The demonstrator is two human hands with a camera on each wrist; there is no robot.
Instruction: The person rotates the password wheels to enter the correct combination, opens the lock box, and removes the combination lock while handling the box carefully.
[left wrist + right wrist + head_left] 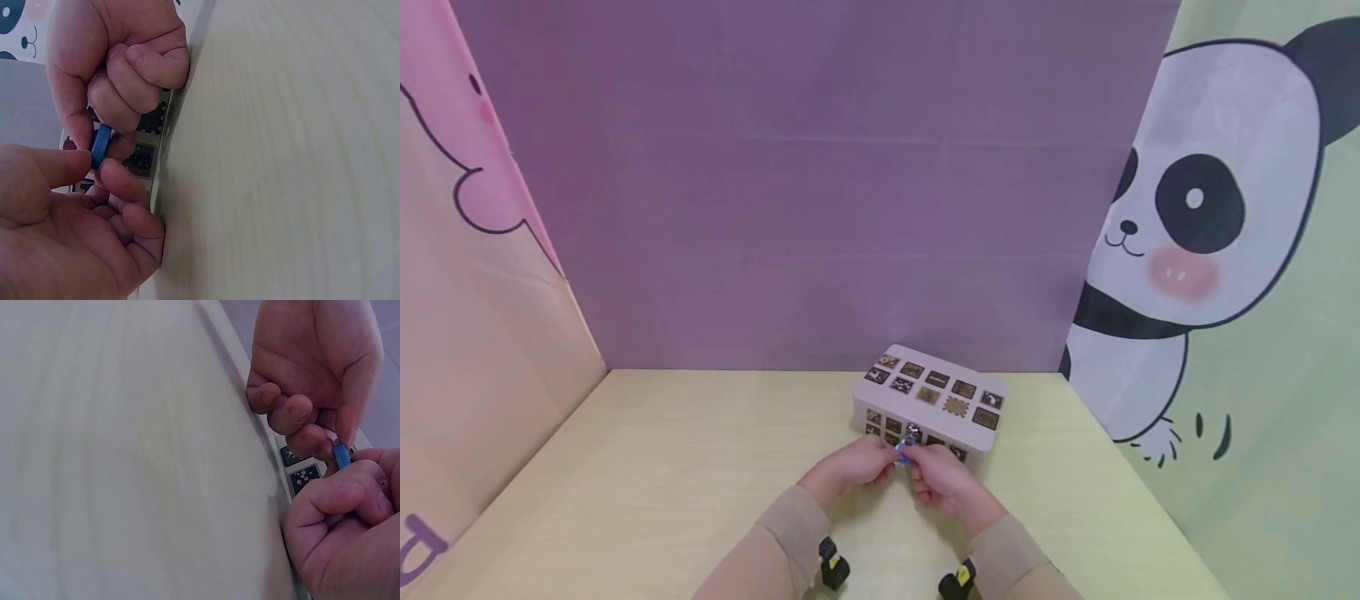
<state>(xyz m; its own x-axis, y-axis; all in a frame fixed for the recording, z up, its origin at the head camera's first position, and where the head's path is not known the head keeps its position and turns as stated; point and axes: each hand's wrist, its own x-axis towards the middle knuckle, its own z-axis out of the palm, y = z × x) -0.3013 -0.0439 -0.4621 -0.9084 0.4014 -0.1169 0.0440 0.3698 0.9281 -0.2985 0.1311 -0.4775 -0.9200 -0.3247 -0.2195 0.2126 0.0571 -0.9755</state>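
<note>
A white box [934,397] printed with small dark and tan pictures stands at the back of the table, turned at an angle with its lid down. At the metal clasp [913,431] on its front is a small blue padlock [903,452]. My left hand [865,460] pinches the padlock's left side between thumb and finger. From the other side my right hand [943,477] pinches it too, its other fingers curled. In the left wrist view the padlock's blue edge [101,147] shows between both hands' fingertips. Fingers cover most of its body and part of the box front.
The pale wooden table [700,475] extends to both sides and in front of the box. Behind it hangs a purple backdrop [820,183], close to the box's back corner. A panda-printed panel [1240,275] borders the right side, and a pink-printed panel [490,350] the left.
</note>
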